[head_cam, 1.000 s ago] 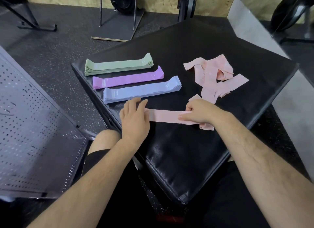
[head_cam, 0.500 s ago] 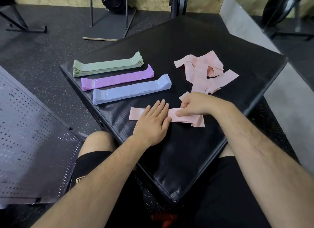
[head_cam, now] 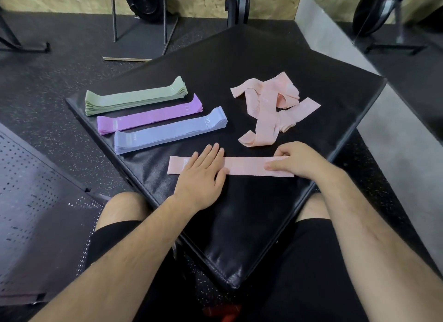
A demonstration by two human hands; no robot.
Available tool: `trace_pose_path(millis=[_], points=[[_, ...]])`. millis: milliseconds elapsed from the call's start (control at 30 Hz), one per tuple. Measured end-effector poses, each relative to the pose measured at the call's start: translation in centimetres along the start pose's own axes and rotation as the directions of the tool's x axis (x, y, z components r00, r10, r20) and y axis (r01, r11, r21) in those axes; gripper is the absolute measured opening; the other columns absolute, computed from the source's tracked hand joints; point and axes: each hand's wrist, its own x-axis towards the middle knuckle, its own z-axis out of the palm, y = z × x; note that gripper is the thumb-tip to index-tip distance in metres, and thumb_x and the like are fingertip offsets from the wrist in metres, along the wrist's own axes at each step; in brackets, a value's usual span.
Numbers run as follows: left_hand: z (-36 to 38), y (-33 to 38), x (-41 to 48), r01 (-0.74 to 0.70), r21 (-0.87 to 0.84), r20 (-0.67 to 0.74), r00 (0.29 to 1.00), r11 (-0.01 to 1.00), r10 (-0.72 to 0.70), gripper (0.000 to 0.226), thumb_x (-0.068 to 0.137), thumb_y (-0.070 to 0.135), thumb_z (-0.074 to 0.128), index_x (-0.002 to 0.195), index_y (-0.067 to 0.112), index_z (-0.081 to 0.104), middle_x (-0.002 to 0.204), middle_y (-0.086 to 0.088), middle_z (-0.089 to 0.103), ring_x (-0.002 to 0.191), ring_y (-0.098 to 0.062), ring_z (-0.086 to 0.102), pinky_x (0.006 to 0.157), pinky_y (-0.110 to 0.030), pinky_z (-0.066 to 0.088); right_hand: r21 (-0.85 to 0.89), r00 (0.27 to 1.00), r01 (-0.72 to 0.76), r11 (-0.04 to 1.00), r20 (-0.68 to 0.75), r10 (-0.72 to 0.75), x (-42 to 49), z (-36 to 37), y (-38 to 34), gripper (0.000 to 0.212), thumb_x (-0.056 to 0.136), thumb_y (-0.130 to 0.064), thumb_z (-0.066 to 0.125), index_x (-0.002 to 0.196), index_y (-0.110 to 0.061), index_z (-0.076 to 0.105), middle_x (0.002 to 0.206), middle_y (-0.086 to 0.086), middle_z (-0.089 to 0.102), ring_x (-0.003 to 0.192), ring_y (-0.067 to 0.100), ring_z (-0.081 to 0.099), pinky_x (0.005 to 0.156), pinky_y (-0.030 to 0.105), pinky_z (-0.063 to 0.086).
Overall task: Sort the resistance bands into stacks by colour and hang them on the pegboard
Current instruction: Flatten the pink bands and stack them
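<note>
One pink band (head_cam: 244,165) lies flat and straight on the black padded box (head_cam: 239,216), near its front edge. My left hand (head_cam: 201,175) presses flat on the band's left part with straight fingers. My right hand (head_cam: 297,161) holds the band's right end, thumb on top and fingers curled at its far edge. Behind lie three neat stacks: green (head_cam: 136,99), purple (head_cam: 148,117) and blue (head_cam: 167,132). A loose tangle of pink bands (head_cam: 266,105) sits at the right back.
A dark perforated pegboard (head_cam: 36,201) lies on the floor at my left, beside my knee. Metal stands and gym equipment (head_cam: 143,2) stand on the rubber floor behind the box. A grey concrete strip (head_cam: 395,153) runs along the right.
The pink band, bunched at its right end before, now lies stretched out flat. My left hand slid rightward along it and my right hand drew its end to the right.
</note>
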Motion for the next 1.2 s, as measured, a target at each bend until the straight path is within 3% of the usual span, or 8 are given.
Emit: trace_pose_path(millis=[167, 367, 533, 667, 867, 1000, 1100, 1200], points=[[-0.7, 1.0, 0.1, -0.023, 0.087, -0.101, 0.994, 0.996, 0.032, 0.063, 0.101, 0.042, 0.015, 0.156, 0.014, 0.030, 0.164, -0.002, 0.023, 0.153, -0.015, 0.015, 0.126, -0.038, 0.003, 0.051, 0.999, 0.028, 0.998, -0.032, -0.027, 0.1, 1.0, 0.9, 0.030, 0.077, -0.055, 0.080, 0.078, -0.027, 0.068, 0.088, -0.011, 0.067, 0.089, 0.011, 0.060, 0.084, 0.035, 0.046], [0.3, 6.5, 1.8, -0.330, -0.058, -0.045, 0.944, 0.942, 0.328, 0.057, 0.105, 0.038, 0.020, 0.155, 0.016, 0.033, 0.163, 0.002, 0.025, 0.153, -0.011, 0.014, 0.125, -0.030, 0.005, 0.029, 0.996, 0.076, 0.997, -0.040, -0.074, 0.4, 1.2, 1.4, 0.017, 0.080, -0.044, 0.075, 0.079, -0.029, 0.066, 0.083, -0.011, 0.066, 0.090, 0.015, 0.062, 0.091, 0.039, 0.045], [1.4, 6.6, 2.6, -0.314, -0.102, 0.045, 0.946, 0.944, 0.320, 0.056, 0.108, 0.040, 0.022, 0.160, 0.021, 0.011, 0.166, 0.009, 0.007, 0.152, -0.004, 0.000, 0.122, -0.023, -0.007, 0.137, 0.992, 0.107, 0.985, -0.073, -0.098, 0.1, 1.2, 2.2, 0.020, 0.078, -0.048, 0.079, 0.087, -0.034, 0.069, 0.089, -0.015, 0.068, 0.088, 0.005, 0.061, 0.083, 0.030, 0.047], [1.7, 6.5, 2.7, -0.322, -0.066, 0.064, 0.943, 0.944, 0.326, 0.057, 0.108, 0.042, 0.017, 0.160, 0.022, 0.008, 0.167, 0.009, 0.003, 0.153, -0.005, -0.003, 0.123, -0.026, -0.006, 0.422, 0.982, 0.151, 0.894, -0.168, -0.087, -1.2, 2.3, 3.7, 0.033, 0.084, -0.030, 0.081, 0.111, -0.036, 0.063, 0.094, -0.011, 0.069, 0.086, 0.005, 0.063, 0.080, 0.025, 0.049], [1.5, 6.6, 2.4, -0.322, -0.083, 0.047, 0.944, 0.943, 0.327, 0.054, 0.108, 0.041, 0.018, 0.160, 0.029, 0.011, 0.166, 0.009, 0.003, 0.153, -0.006, -0.003, 0.123, -0.027, -0.005, 0.497, 0.951, 0.237, 0.835, -0.295, -0.095, -3.2, 2.7, 5.2, 0.036, 0.089, -0.010, 0.075, 0.114, -0.030, 0.058, 0.093, 0.000, 0.066, 0.078, 0.009, 0.057, 0.081, 0.019, 0.049], [1.3, 6.6, 2.3, -0.332, -0.104, 0.046, 0.940, 0.938, 0.338, 0.052, 0.108, 0.040, 0.017, 0.159, 0.034, 0.013, 0.166, 0.009, 0.000, 0.153, -0.006, -0.006, 0.123, -0.027, -0.007, 0.294, 0.938, 0.219, 0.931, -0.326, -0.118, -3.7, 2.8, 6.0, 0.014, 0.092, -0.017, 0.072, 0.099, -0.029, 0.068, 0.104, -0.006, 0.061, 0.084, 0.002, 0.059, 0.082, 0.008, 0.040], [1.3, 6.6, 2.2, -0.343, -0.105, 0.045, 0.936, 0.934, 0.349, 0.051, 0.108, 0.040, 0.018, 0.159, 0.034, 0.014, 0.166, 0.010, -0.001, 0.152, -0.005, -0.007, 0.122, -0.026, -0.008, 0.161, 0.925, 0.222, 0.962, -0.346, -0.156, -3.8, 3.5, 6.3, 0.008, 0.094, -0.025, 0.069, 0.099, -0.031, 0.071, 0.107, -0.017, 0.054, 0.094, 0.003, 0.056, 0.089, 0.020, 0.043], [1.3, 6.7, 2.0, -0.346, -0.148, -0.021, 0.938, 0.927, 0.346, 0.050, 0.107, 0.037, 0.026, 0.157, 0.030, 0.028, 0.166, 0.008, 0.011, 0.153, -0.006, 0.000, 0.124, -0.028, -0.001, 0.047, 0.894, 0.215, 0.976, -0.412, -0.177, -3.9, 4.0, 5.9, 0.007, 0.096, -0.031, 0.065, 0.102, -0.031, 0.070, 0.106, -0.016, 0.049, 0.101, 0.009, 0.052, 0.098, 0.033, 0.045]])
